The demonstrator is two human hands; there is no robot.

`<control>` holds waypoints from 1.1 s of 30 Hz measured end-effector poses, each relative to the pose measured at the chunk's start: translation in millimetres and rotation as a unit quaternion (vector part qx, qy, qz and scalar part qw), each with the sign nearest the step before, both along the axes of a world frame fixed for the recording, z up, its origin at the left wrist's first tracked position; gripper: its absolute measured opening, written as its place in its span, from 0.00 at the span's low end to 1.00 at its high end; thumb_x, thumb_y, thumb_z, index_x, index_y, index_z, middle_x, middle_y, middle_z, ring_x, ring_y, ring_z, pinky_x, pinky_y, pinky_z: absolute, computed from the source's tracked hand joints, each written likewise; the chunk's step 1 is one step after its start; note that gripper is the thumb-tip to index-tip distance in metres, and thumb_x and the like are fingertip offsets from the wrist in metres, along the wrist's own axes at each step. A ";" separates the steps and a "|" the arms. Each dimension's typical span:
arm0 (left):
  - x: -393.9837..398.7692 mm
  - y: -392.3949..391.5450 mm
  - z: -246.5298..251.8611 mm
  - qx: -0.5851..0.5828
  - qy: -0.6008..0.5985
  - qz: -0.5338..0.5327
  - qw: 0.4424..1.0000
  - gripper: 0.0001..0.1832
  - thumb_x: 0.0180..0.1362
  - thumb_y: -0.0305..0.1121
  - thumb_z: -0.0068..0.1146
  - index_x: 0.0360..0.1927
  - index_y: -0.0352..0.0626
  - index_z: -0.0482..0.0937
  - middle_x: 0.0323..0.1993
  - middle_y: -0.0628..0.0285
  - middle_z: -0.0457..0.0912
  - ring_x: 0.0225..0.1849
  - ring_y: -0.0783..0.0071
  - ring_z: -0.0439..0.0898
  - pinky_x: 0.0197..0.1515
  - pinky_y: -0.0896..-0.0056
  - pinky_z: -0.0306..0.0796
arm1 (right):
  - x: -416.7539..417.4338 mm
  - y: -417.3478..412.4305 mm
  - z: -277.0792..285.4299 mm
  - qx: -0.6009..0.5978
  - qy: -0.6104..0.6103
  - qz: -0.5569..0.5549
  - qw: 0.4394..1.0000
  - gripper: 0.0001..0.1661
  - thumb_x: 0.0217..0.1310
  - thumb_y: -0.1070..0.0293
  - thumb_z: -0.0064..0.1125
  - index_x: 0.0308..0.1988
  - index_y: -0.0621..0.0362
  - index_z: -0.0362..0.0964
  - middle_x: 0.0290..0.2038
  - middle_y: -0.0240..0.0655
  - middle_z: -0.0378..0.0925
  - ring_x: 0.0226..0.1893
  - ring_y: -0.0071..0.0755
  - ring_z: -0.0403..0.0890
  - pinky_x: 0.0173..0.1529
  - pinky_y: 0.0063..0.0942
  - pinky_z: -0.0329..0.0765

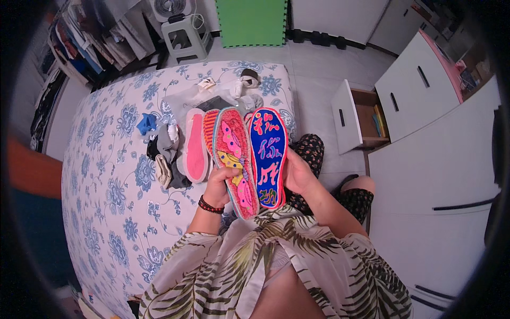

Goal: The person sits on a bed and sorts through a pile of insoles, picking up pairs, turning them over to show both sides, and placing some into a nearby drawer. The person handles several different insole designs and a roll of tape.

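Note:
My left hand (223, 183) grips a red embroidered insole (237, 159) with pink and yellow motifs, its thumb lying across the front. Partly hidden behind it is an orange-and-purple striped insole (210, 133). In my right hand (298, 171) is a blue insole (269, 155) with a red edge and stitched characters; another edge shows behind it. The two front insoles are held side by side above my lap. A plain pink insole (196, 147) with a pale rim lies on the bed to the left of them.
On the floral-sheeted bed (99, 167) are dark and grey socks (169, 159), a blue cloth (147, 123) and a clear plastic bag (179, 99). A drawer (350, 119) stands pulled out at the right. A fan (171, 10) sits on a plastic stool (183, 40).

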State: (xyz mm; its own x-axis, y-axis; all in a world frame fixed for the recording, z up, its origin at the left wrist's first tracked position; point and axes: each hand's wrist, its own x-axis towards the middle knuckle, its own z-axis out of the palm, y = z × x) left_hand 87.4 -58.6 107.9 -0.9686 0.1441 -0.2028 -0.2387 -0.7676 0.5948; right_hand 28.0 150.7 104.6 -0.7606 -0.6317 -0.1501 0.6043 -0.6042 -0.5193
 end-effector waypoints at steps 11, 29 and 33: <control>-8.5 9.6 7.2 0.035 0.004 -0.011 0.999 0.28 0.45 0.20 0.50 0.55 0.32 0.67 0.48 0.53 0.78 0.46 0.62 0.80 0.51 0.61 0.74 | -3.2 9.8 -0.3 0.099 0.014 -0.085 0.991 0.20 0.67 0.70 0.46 0.57 0.55 0.62 0.47 0.32 0.76 0.44 0.25 0.79 0.48 0.28 0.78; -10.0 8.2 -0.2 0.101 0.020 -0.035 0.994 0.31 0.43 0.22 0.48 0.57 0.30 0.63 0.48 0.47 0.77 0.44 0.53 0.80 0.49 0.52 0.77 | -8.7 10.0 -0.8 0.138 -0.013 -0.027 0.990 0.20 0.66 0.73 0.45 0.57 0.56 0.62 0.45 0.34 0.78 0.42 0.28 0.81 0.47 0.30 0.80; -9.2 3.0 -9.8 0.123 0.010 -0.020 0.992 0.31 0.42 0.21 0.49 0.56 0.32 0.65 0.48 0.50 0.77 0.45 0.56 0.80 0.51 0.56 0.75 | -5.3 5.6 3.8 0.184 0.000 -0.032 0.982 0.19 0.67 0.74 0.45 0.57 0.56 0.63 0.45 0.33 0.78 0.42 0.27 0.80 0.48 0.28 0.79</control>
